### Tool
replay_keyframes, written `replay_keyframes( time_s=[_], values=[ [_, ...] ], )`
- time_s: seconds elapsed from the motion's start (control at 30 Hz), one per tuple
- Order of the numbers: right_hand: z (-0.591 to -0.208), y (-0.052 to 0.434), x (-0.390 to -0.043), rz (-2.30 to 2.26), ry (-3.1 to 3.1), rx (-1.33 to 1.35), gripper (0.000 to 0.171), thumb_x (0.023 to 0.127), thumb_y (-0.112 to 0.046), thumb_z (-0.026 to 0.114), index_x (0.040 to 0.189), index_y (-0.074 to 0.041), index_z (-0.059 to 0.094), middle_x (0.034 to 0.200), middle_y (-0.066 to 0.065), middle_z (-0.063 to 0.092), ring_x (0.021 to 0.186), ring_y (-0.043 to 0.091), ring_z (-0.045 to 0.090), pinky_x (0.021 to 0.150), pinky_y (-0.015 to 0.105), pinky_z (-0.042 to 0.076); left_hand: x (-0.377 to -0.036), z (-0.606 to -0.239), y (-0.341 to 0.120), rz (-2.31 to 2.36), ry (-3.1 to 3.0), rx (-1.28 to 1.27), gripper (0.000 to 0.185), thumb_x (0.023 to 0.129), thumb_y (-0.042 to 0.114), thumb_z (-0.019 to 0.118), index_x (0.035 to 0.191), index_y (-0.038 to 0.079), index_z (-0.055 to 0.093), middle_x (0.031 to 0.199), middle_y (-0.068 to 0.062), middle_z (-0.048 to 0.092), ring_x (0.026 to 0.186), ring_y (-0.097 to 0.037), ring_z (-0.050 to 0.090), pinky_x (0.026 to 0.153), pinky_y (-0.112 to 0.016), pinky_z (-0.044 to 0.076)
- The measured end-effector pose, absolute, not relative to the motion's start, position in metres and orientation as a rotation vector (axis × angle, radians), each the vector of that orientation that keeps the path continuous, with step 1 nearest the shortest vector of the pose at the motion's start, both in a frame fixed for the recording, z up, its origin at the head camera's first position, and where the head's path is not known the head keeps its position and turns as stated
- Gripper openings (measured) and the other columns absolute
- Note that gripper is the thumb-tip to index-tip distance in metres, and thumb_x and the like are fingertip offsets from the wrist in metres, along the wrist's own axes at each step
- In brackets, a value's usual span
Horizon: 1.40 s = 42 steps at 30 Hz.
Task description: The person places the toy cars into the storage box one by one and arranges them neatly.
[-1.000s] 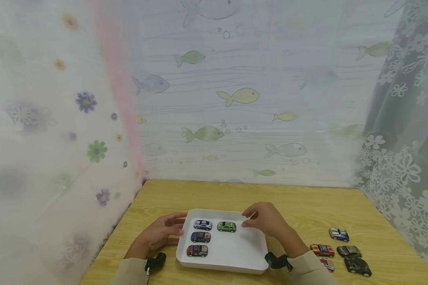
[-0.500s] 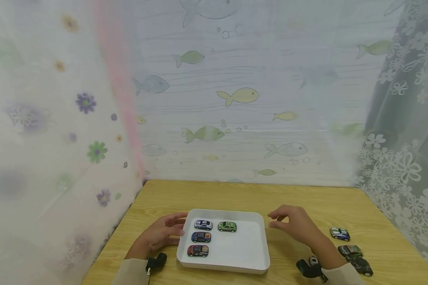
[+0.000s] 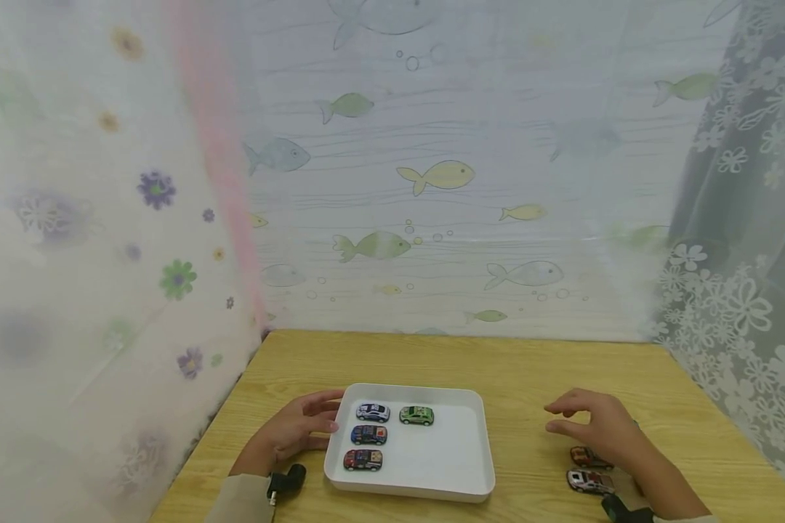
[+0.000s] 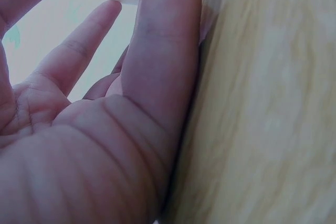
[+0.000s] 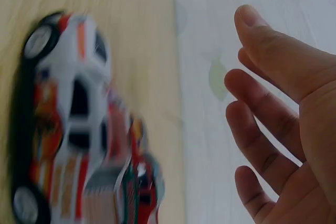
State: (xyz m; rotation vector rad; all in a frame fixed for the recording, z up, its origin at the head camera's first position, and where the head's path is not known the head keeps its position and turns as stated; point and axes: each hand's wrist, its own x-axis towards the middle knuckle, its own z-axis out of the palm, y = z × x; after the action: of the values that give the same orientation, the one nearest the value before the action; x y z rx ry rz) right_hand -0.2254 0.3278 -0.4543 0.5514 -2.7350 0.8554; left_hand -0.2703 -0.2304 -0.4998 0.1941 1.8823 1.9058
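My left hand (image 3: 304,423) rests at the left side of a white tray (image 3: 432,494), fingers extended along its wall; its little-finger side lies on the table in the left wrist view. Inside the tray stand a white-and-blue toy car (image 3: 373,412), a blue one (image 3: 369,435) and a dark red one (image 3: 363,460) in a left column, with a green toy car (image 3: 416,415) to their right. My right hand (image 3: 598,425), holding nothing, hovers with fingers spread and loosely bent. Below it are a white-and-red toy car (image 5: 73,124) and a red toy car (image 3: 589,457).
The wooden table (image 3: 432,356) extends behind the tray and to both sides. A fish-patterned curtain (image 3: 464,254) hangs along its back edge, a flowered sheet (image 3: 105,290) on the left. My right hand and forearm cover part of the table at the right.
My right hand has moved right, from above the tray to over the toy cars on the table, now hiding some of them. My left hand and the tray have stayed nearly still.
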Motion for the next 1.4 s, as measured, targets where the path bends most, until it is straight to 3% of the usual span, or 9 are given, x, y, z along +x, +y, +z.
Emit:
replay_keyframes(
  time_s=[0.1, 0.3, 0.57, 0.8, 0.97, 1.03, 1.2, 1.4],
  values=[
    [-0.457, 0.339, -0.222, 0.854, -2.776, 0.534, 0.032, 0.086, -0.046, 0.081, 0.110, -0.025, 0.080, 0.109, -0.011, 0.073, 0.092, 0.006, 0.065, 0.071, 0.028, 0.056, -0.270, -0.499, -0.231, 1.905, 1.890, 0.188, 0.074, 0.092, 0.007, 0.076, 0.158, 0.010, 0.042, 0.159, -0.023, 0.043, 0.132, -0.029, 0.060, 0.097, -0.052, 0.059],
    [-0.460, 0.365, -0.216, 0.834, -2.893, 0.490, 0.036, 0.089, -0.049, 0.077, 0.116, -0.024, 0.079, 0.117, -0.004, 0.071, 0.104, 0.021, 0.069, 0.078, 0.037, 0.061, -0.270, -0.500, -0.231, 1.908, 1.871, 0.202, 0.074, 0.093, 0.006, 0.075, 0.158, 0.009, 0.041, 0.160, -0.023, 0.042, 0.133, -0.029, 0.059, 0.098, -0.051, 0.058],
    [-0.468, 0.400, -0.214, 0.890, -2.967, 0.590, 0.037, 0.088, -0.048, 0.078, 0.115, -0.023, 0.080, 0.108, -0.005, 0.072, 0.090, 0.000, 0.063, 0.069, 0.024, 0.054, -0.267, -0.495, -0.228, 1.909, 1.858, 0.224, 0.074, 0.094, 0.005, 0.073, 0.159, 0.006, 0.037, 0.162, -0.026, 0.038, 0.134, -0.030, 0.057, 0.098, -0.051, 0.058],
    [-0.477, 0.408, -0.218, 0.776, -2.991, 0.680, 0.032, 0.085, -0.053, 0.079, 0.110, -0.033, 0.081, 0.109, -0.012, 0.074, 0.095, -0.001, 0.066, 0.070, 0.025, 0.055, -0.266, -0.493, -0.229, 1.906, 1.859, 0.224, 0.074, 0.095, 0.005, 0.072, 0.160, 0.006, 0.037, 0.161, -0.027, 0.038, 0.134, -0.031, 0.057, 0.098, -0.051, 0.058],
    [-0.479, 0.408, -0.219, 0.730, -3.001, 0.705, 0.027, 0.085, -0.055, 0.078, 0.107, -0.039, 0.081, 0.108, -0.017, 0.074, 0.100, 0.008, 0.069, 0.074, 0.046, 0.057, -0.267, -0.495, -0.229, 1.902, 1.876, 0.211, 0.073, 0.094, 0.006, 0.073, 0.159, 0.008, 0.039, 0.160, -0.025, 0.040, 0.133, -0.030, 0.059, 0.097, -0.051, 0.058],
    [-0.479, 0.407, -0.218, 0.740, -3.001, 0.717, 0.026, 0.085, -0.055, 0.078, 0.106, -0.039, 0.080, 0.107, -0.018, 0.074, 0.100, 0.009, 0.069, 0.074, 0.049, 0.057, -0.268, -0.496, -0.229, 1.901, 1.881, 0.208, 0.073, 0.094, 0.007, 0.074, 0.159, 0.009, 0.040, 0.160, -0.025, 0.041, 0.132, -0.030, 0.059, 0.097, -0.051, 0.059],
    [-0.477, 0.403, -0.218, 0.827, -2.962, 0.777, 0.020, 0.088, -0.047, 0.078, 0.105, -0.036, 0.081, 0.103, -0.019, 0.074, 0.091, -0.003, 0.064, 0.070, 0.026, 0.054, -0.268, -0.497, -0.229, 1.896, 1.884, 0.213, 0.072, 0.094, 0.007, 0.074, 0.158, 0.009, 0.041, 0.159, -0.024, 0.043, 0.131, -0.029, 0.060, 0.097, -0.052, 0.059],
    [-0.469, 0.393, -0.221, 0.874, -2.882, 0.810, 0.019, 0.088, -0.042, 0.080, 0.104, -0.032, 0.082, 0.101, -0.017, 0.074, 0.088, -0.004, 0.064, 0.067, 0.024, 0.054, -0.267, -0.496, -0.229, 1.898, 1.885, 0.206, 0.073, 0.093, 0.007, 0.074, 0.158, 0.008, 0.041, 0.159, -0.024, 0.042, 0.131, -0.029, 0.060, 0.097, -0.052, 0.058]
  ],
)
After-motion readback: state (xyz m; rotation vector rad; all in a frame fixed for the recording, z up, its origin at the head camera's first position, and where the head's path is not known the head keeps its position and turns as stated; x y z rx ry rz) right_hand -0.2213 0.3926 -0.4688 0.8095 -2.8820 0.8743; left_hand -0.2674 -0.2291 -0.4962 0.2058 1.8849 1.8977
